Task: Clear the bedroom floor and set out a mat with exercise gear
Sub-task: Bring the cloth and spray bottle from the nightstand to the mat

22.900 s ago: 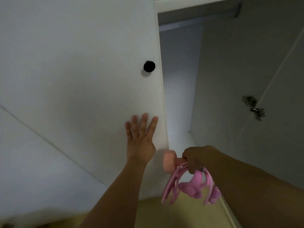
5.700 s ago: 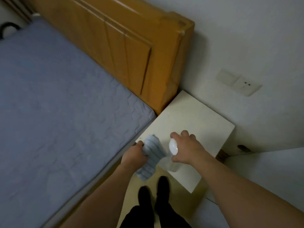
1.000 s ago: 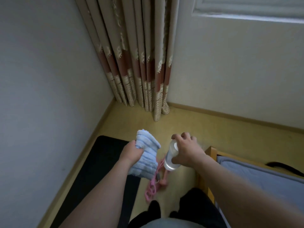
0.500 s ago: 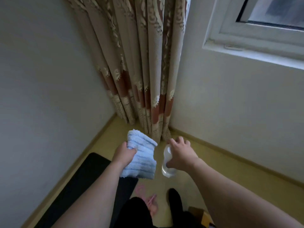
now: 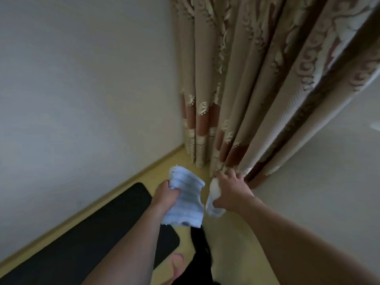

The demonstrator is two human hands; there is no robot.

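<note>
My left hand (image 5: 166, 194) is curled round 1 folded pale-blue ribbed towel (image 5: 184, 202), pinching its upper left corner so the cloth hangs down past the wrist. My right hand (image 5: 230, 192) has fingers and thumb wrapped round 1 clear plastic water bottle (image 5: 212, 202), held neck-up with its base tilted toward 6 o'clock. The 2 loads sit just beside each other, not touching as far as I can tell.

Moving outward — the black foam exercise mat (image 5: 98, 233) lies on the yellow floor (image 5: 232, 243) toward 7 o'clock from both hands, its long axis running from 7 o'clock up to 1 o'clock along the pale wall (image 5: 82, 89), its rounded near end below the towel. A pink looped piece of exercise gear (image 5: 176, 268) lies at 6 o'clock, just off the mat's right edge, partly hidden by my dark trouser leg (image 5: 202, 256).

The patterned beige-and-rust curtain (image 5: 246, 99) hangs at 12 o'clock, touching or nearly touching my right knuckles.

I judge the set-down turns on this — the mat is low and left, so the left hand is nearer.
</note>
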